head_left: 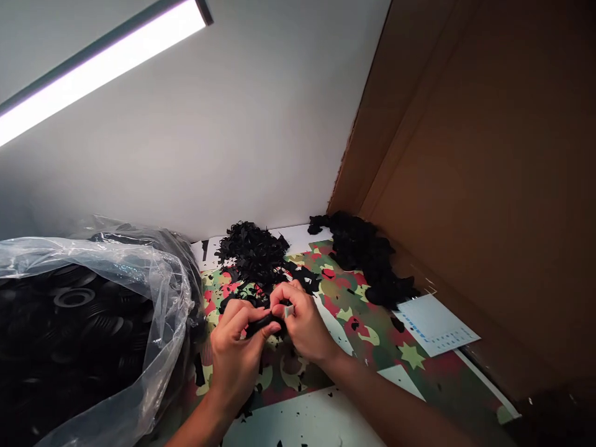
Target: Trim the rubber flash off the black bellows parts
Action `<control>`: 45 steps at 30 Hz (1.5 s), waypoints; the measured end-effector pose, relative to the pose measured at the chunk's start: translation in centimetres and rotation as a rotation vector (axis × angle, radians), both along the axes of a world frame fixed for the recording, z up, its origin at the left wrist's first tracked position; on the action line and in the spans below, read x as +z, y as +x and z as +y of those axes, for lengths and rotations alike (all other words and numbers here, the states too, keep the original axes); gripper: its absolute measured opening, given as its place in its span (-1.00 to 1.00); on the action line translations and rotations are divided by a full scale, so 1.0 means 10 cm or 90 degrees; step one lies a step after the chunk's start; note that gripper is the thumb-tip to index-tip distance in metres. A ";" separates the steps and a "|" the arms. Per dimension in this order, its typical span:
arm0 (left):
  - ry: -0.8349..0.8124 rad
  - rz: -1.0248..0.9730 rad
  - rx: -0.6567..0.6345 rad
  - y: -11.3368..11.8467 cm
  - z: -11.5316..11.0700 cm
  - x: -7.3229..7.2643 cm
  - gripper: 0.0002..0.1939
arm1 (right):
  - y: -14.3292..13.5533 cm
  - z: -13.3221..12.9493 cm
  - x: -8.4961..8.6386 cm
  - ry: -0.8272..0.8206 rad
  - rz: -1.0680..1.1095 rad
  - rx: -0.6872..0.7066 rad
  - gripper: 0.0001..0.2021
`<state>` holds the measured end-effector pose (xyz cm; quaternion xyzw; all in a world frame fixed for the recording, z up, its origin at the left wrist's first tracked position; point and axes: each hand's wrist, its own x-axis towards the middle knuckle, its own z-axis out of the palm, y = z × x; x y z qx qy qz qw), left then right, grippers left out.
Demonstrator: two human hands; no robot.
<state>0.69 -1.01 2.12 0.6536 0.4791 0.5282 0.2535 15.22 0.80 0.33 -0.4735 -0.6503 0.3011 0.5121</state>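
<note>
In the middle of the head view my left hand (239,338) grips a small, dark, rounded rubber part (261,324) between thumb and fingers. Close against it, my right hand (302,320) is closed in a pinch at the part's right end. A small pale grey piece (288,311) shows at the right thumb; whether it is a tool or a wrap I cannot tell. Just beyond both hands rises a heap of shredded black scraps (251,251). The fingers hide part of the rubber part.
At the left stands a clear plastic bag (174,292) full of black rubber rings (74,298). A dark pile (363,254) lies back right, near a printed white card (435,326) and a cardboard wall (479,186). Camouflage-patterned sheeting (386,347) covers the table. A lit lamp (107,62) hangs above.
</note>
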 end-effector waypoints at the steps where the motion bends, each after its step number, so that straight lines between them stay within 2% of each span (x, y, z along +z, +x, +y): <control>1: 0.018 -0.010 -0.006 0.00 0.00 0.00 -0.93 | 0.01 0.02 -0.02 -0.011 0.004 0.006 -0.76; 5: 0.069 -0.046 -0.058 0.01 -0.05 0.07 -0.90 | 0.10 0.12 -0.13 -0.045 0.001 -0.022 -0.80; 7: 0.060 -0.086 -0.075 0.01 -0.07 0.11 -0.87 | 0.16 0.18 -0.18 -0.070 -0.002 -0.053 -0.80; 9: -0.014 -0.149 -0.076 0.00 -0.06 0.14 -0.82 | 0.22 0.21 -0.20 -0.088 -0.007 -0.056 -0.83; 12: -0.186 -0.246 -0.085 -0.03 0.00 0.12 -0.71 | 0.24 0.20 -0.18 -0.086 -0.033 -0.004 -0.89; 15: -0.255 -0.305 -0.104 -0.08 0.06 0.09 -0.71 | 0.23 0.13 -0.09 -0.049 -0.038 0.024 -0.89; 19: -0.261 -0.302 -0.096 -0.12 0.07 0.05 -0.74 | 0.23 0.00 0.04 -0.049 0.028 -0.002 -0.84; 24: -0.261 -0.288 -0.094 -0.11 0.07 -0.01 -0.78 | 0.17 -0.16 0.16 -0.125 0.151 0.076 -0.79; 27: -0.267 -0.300 -0.096 -0.10 0.07 -0.03 -0.75 | 0.13 -0.20 0.17 -0.147 0.212 0.122 -0.81; 30: -0.290 -0.324 -0.117 -0.07 0.06 -0.04 -0.63 | 0.11 -0.20 0.16 -0.182 0.283 0.138 -0.78; 34: -0.320 -0.427 -0.163 -0.01 0.04 -0.06 -0.47 | 0.13 -0.19 0.17 -0.217 0.374 0.131 -0.69; 39: -0.348 -0.500 -0.177 0.05 0.00 -0.05 -0.49 | 0.15 -0.21 0.22 -0.228 0.431 0.129 -0.61; 45: -0.366 -0.513 -0.179 0.05 -0.02 0.01 -0.50 | 0.15 -0.22 0.21 -0.213 0.422 0.129 -0.60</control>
